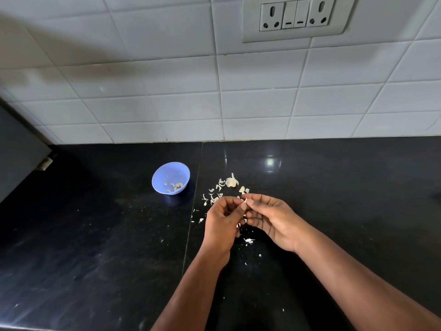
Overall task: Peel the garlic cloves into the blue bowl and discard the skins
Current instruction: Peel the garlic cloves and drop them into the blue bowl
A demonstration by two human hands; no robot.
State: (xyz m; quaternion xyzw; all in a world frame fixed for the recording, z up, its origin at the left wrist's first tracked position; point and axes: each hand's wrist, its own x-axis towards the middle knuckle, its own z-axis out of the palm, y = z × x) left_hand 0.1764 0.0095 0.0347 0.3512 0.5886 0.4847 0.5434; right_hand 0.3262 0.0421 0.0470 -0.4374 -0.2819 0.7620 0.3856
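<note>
While both bare hands meet above the black countertop, I see from the head camera a small pale garlic clove pinched between them. My left hand has its thumb and fingers curled in and closed on the clove from the left; my right hand has thumb and forefinger closed on it from the right, with the other fingers loosely bent beneath. How much skin remains on the clove is too small to tell.

Just beyond the hands lies what remains of the garlic head, resting on the counter with a loose clove beside it. Papery skins are scattered on the counter to the left of that head and under the hands, with another small cluster of skin flakes near the wrists.

Farther left, well apart from the hands, the blue bowl sits upright on the counter, with several peeled cloves at its bottom.

Behind, a white tiled wall carries a switch and socket panel.
</note>
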